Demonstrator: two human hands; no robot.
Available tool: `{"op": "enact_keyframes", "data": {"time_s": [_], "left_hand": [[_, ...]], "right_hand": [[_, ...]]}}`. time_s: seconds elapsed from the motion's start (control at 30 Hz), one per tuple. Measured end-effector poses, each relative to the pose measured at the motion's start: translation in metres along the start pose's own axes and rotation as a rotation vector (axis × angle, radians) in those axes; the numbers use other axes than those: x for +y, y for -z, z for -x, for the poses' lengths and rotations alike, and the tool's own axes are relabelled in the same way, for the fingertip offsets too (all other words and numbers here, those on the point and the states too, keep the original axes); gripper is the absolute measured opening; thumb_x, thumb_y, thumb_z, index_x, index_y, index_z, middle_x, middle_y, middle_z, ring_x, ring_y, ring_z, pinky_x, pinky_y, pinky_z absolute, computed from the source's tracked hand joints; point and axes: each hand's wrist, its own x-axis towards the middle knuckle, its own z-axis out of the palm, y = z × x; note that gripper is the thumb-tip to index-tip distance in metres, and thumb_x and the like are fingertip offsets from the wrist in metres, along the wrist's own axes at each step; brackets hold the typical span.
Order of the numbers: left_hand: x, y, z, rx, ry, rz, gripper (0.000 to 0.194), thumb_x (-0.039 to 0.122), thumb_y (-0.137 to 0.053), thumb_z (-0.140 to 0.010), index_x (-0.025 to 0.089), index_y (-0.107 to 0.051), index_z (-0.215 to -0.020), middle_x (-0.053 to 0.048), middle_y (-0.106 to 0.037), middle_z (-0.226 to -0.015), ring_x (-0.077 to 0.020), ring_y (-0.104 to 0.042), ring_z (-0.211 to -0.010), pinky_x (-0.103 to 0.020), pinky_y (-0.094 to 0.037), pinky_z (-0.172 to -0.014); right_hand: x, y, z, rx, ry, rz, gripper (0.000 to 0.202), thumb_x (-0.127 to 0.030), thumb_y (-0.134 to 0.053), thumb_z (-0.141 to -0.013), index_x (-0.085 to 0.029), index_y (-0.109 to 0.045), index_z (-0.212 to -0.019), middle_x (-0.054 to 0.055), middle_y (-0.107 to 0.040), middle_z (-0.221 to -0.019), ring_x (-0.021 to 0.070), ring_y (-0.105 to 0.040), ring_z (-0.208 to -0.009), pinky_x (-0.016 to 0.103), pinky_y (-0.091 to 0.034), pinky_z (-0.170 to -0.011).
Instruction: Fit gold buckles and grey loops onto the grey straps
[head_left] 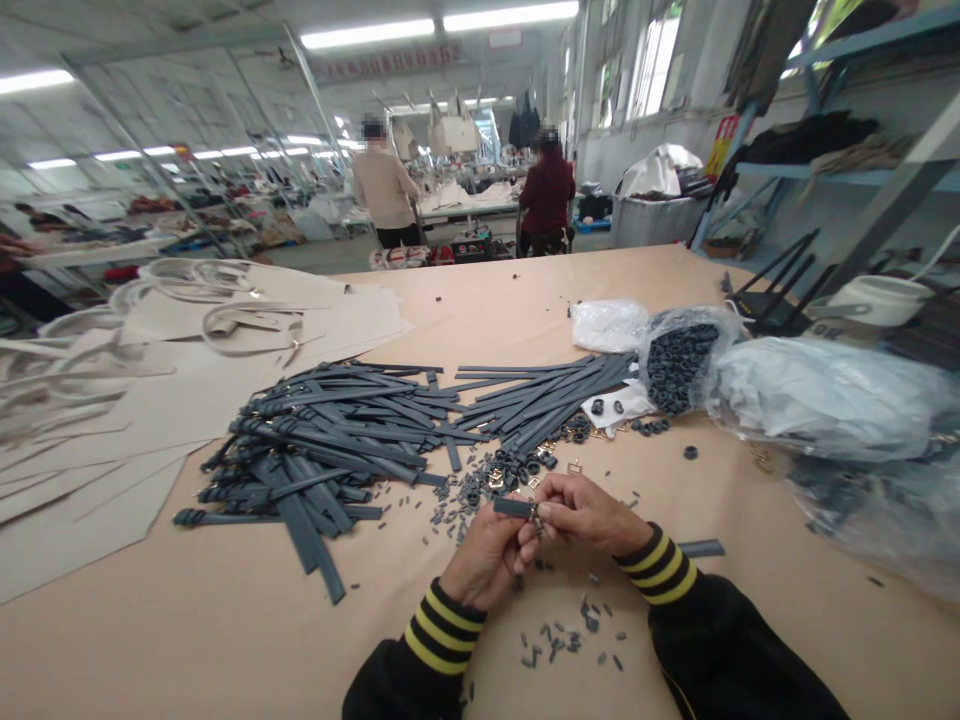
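Note:
Between my two hands is a dark grey strap (511, 508), its end meeting a small brass-coloured buckle (535, 514). My left hand (486, 555) is closed around the strap from below. With thumb and fingers pinched, my right hand (586, 512) grips the buckle end; part of the buckle is hidden by the fingers. Just beyond the hands lie small dark loops (525, 466) and a loose gold buckle (574, 467). A big pile of dark straps with fitted ends (330, 430) is to the left, and plain straps (540, 395) fan out behind.
Beige cut panels (150, 380) cover the table's left side. At right are a clear bag of dark loops (681, 362), white plastic bags (825, 395), a black router-like device (776, 295) and a white bucket (874, 300). Small dark scraps (574, 635) lie near me. Two people stand beyond the table.

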Motion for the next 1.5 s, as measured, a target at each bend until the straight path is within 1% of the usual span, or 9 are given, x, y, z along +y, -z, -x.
{"op": "enact_keyframes", "data": {"time_s": [0.27, 0.43, 0.6, 0.7, 0.83, 0.93, 1.07, 1.27, 1.5], "left_hand": [[0.008, 0.004, 0.000, -0.076, -0.038, 0.014, 0.029, 0.031, -0.057, -0.074, 0.009, -0.052, -0.057, 0.004, -0.040, -0.047, -0.0032, -0.038, -0.039, -0.015, -0.025, -0.037], [0.006, 0.007, 0.001, -0.037, -0.007, 0.001, 0.026, 0.033, -0.058, -0.073, 0.009, -0.055, -0.062, 0.005, -0.039, -0.047, -0.0034, -0.038, -0.038, -0.016, -0.027, -0.038], [0.001, 0.009, 0.000, -0.023, -0.003, -0.032, 0.026, 0.034, -0.056, -0.075, 0.010, -0.053, -0.064, 0.005, -0.040, -0.048, -0.0030, -0.038, -0.038, -0.015, -0.026, -0.037], [-0.001, 0.009, -0.001, 0.016, -0.015, -0.107, 0.028, 0.035, -0.055, -0.075, 0.010, -0.051, -0.063, 0.004, -0.042, -0.049, -0.0031, -0.039, -0.039, -0.015, -0.027, -0.037], [0.002, 0.007, 0.001, 0.126, -0.107, -0.235, 0.021, 0.032, -0.058, -0.073, 0.013, -0.049, -0.073, 0.002, -0.051, -0.058, -0.0042, -0.043, -0.045, -0.014, -0.030, -0.039], [0.007, 0.007, 0.005, 0.105, -0.169, -0.264, 0.017, 0.028, -0.058, -0.073, 0.014, -0.050, -0.079, 0.001, -0.054, -0.066, -0.0065, -0.049, -0.054, -0.014, -0.035, -0.043], [0.006, 0.007, 0.007, 0.079, -0.164, -0.239, 0.016, 0.028, -0.054, -0.076, 0.014, -0.052, -0.081, 0.000, -0.054, -0.067, -0.0081, -0.053, -0.059, -0.014, -0.037, -0.044], [-0.004, 0.006, 0.001, 0.219, -0.167, -0.066, 0.016, 0.028, -0.055, -0.076, 0.014, -0.050, -0.081, 0.001, -0.055, -0.066, -0.0056, -0.053, -0.055, -0.012, -0.039, -0.044], [-0.006, 0.004, 0.001, 0.278, -0.159, -0.012, 0.020, 0.027, -0.059, -0.073, 0.015, -0.047, -0.083, 0.000, -0.058, -0.069, -0.0066, -0.057, -0.056, -0.014, -0.045, -0.049]], "right_hand": [[-0.007, -0.008, 0.001, -0.017, 0.039, -0.150, 0.023, -0.034, -0.049, -0.082, -0.017, -0.040, -0.095, 0.002, -0.060, -0.071, 0.0077, -0.052, -0.053, 0.015, -0.037, -0.043], [-0.008, -0.015, -0.001, 0.055, 0.059, -0.084, 0.016, -0.031, -0.051, -0.081, -0.017, -0.044, -0.086, -0.001, -0.059, -0.067, 0.0074, -0.053, -0.054, 0.018, -0.041, -0.048], [-0.004, -0.019, -0.003, 0.137, 0.071, 0.044, 0.013, -0.030, -0.051, -0.081, -0.017, -0.049, -0.081, -0.004, -0.053, -0.058, 0.0077, -0.051, -0.050, 0.018, -0.042, -0.046], [-0.002, -0.018, -0.003, 0.147, 0.081, 0.096, 0.012, -0.027, -0.051, -0.080, -0.018, -0.049, -0.088, -0.004, -0.054, -0.059, 0.0088, -0.052, -0.052, 0.018, -0.042, -0.047], [-0.003, -0.018, -0.003, 0.126, 0.085, 0.174, 0.005, -0.022, -0.048, -0.081, -0.017, -0.051, -0.081, -0.003, -0.055, -0.061, 0.0086, -0.052, -0.052, 0.018, -0.042, -0.048], [-0.005, -0.017, -0.003, 0.148, 0.092, 0.219, 0.003, -0.020, -0.048, -0.080, -0.017, -0.050, -0.079, -0.004, -0.053, -0.060, 0.0082, -0.051, -0.050, 0.018, -0.042, -0.048], [-0.005, -0.017, -0.003, 0.141, 0.107, 0.257, 0.004, -0.020, -0.047, -0.081, -0.017, -0.049, -0.079, -0.003, -0.055, -0.063, 0.0086, -0.052, -0.052, 0.019, -0.043, -0.050], [-0.001, -0.018, -0.004, 0.194, 0.089, 0.366, 0.002, -0.018, -0.046, -0.080, -0.018, -0.047, -0.078, -0.004, -0.052, -0.062, 0.0078, -0.053, -0.048, 0.018, -0.043, -0.049], [-0.006, -0.016, -0.004, 0.205, 0.069, 0.430, 0.002, -0.017, -0.048, -0.078, -0.018, -0.049, -0.076, -0.004, -0.051, -0.062, 0.0081, -0.053, -0.049, 0.019, -0.042, -0.050]]}}
